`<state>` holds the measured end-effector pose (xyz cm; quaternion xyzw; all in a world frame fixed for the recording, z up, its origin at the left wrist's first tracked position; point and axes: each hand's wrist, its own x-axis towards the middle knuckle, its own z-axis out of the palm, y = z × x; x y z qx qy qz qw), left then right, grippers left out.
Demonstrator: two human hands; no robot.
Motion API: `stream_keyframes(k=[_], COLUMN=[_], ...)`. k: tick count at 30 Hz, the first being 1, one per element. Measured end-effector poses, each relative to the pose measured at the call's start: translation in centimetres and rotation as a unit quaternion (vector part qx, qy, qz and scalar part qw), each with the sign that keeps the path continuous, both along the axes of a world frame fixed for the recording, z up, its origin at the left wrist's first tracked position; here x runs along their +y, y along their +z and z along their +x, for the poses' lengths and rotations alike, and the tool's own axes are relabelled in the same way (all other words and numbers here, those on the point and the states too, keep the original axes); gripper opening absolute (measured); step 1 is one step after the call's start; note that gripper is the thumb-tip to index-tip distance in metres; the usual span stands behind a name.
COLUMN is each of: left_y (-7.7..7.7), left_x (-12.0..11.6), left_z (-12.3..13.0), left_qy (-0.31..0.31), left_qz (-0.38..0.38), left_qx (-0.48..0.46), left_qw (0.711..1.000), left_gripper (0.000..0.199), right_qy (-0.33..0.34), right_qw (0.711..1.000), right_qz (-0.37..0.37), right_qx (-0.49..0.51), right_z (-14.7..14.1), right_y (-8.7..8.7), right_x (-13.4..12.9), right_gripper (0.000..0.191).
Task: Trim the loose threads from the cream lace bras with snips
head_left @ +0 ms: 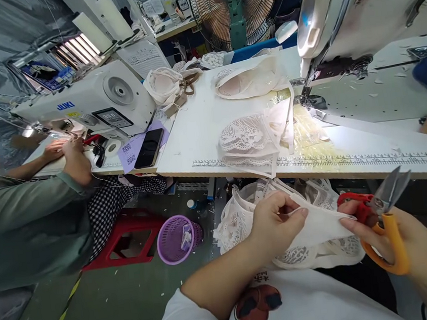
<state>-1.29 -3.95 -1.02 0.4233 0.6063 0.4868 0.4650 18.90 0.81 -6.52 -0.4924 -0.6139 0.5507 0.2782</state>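
My left hand [275, 219] pinches the edge of a white lace bra [319, 225] held over my lap, just below the table's front edge. With my right hand [400, 232] I hold scissors [385, 198] with one red and one orange handle; their blades stand apart and point up, away from the cloth. The thumb and a finger of that hand also grip the bra's other end, so the plain band is stretched between both hands. More lace pieces [235, 219] are heaped beneath. On the table, a lace cup [247, 136] lies near the printed ruler.
A sewing machine [358, 12] stands at the right above the table [190, 121]. Bra pieces [250, 77] lie left of its needle. A co-worker [33, 230] sews at another machine [93, 101]. A phone [149, 148], a fan [236, 10] and a purple basket [169, 246] are nearby.
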Motion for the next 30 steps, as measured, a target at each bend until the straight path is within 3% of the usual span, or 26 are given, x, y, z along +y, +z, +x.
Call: stream_keyframes(k=[3, 6, 9, 11, 12, 14, 16, 18, 19, 21, 23, 27, 30], left_y=[-0.3, -0.9, -1.5, -1.2, -0.8, 0.4, 1.9, 3.0, 3.3, 3.5, 3.5, 3.9, 4.8], left_x=[-0.1, -0.3, -0.7, -1.1, -1.2, -1.2, -0.7, 0.2, 0.7, 1.8, 2.6, 3.1, 2.8], left_z=[-0.5, -1.0, -1.6, -2.1, -2.3, -2.5, -2.4, -2.0, -1.8, -1.6, -1.8, -2.6, -3.1], left_qy=[0.004, 0.021, 0.019, 0.035, 0.052, 0.034, -0.090, -0.243, -0.298, -0.357, -0.378, -0.328, -0.272], left_qz=[-0.040, -0.032, -0.028, 0.032, 0.096, 0.245, 0.330, 0.307, 0.270, 0.187, 0.121, 0.026, -0.042], left_qx=[-0.103, -0.131, -0.069, 0.064, 0.153, 0.322, 0.427, 0.469, 0.475, 0.454, 0.394, 0.247, 0.173], left_qw=[0.994, 0.991, 0.997, 0.997, 0.982, 0.914, 0.837, 0.792, 0.783, 0.794, 0.829, 0.912, 0.946], left_gripper=[0.024, 0.026, 0.021, 0.011, 0.011, 0.032, 0.042, 0.033, 0.024, 0.015, 0.016, 0.013, 0.015], right_qy=[0.020, 0.014, 0.032, 0.039, 0.042, 0.052, 0.062, 0.063, 0.064, 0.074, 0.078, 0.072, 0.087], right_qw=[1.000, 0.999, 0.995, 0.993, 0.992, 0.991, 0.989, 0.988, 0.988, 0.986, 0.984, 0.977, 0.972], right_qz=[-0.007, 0.005, -0.012, -0.035, -0.044, -0.052, -0.046, -0.040, -0.042, -0.046, -0.049, -0.057, -0.054], right_qx=[0.012, 0.049, 0.094, 0.108, 0.110, 0.114, 0.123, 0.133, 0.137, 0.140, 0.150, 0.195, 0.211], right_z=[-0.2, -1.3, -2.4, -2.9, -3.0, -3.3, -3.5, -3.8, -3.8, -3.9, -3.9, -4.1, -4.7], right_y=[0.2, 1.1, 2.2, 2.7, 2.9, 3.0, 3.1, 3.1, 3.1, 3.3, 3.4, 3.3, 3.1], right_x=[0.1, -0.1, -0.2, -0.1, -0.1, -0.1, -0.1, -0.1, -0.1, 0.0, -0.1, -0.4, -0.7], right_gripper=[0.030, 0.029, 0.027, 0.030, 0.032, 0.034, 0.035, 0.036, 0.037, 0.035, 0.031, 0.024, 0.020])
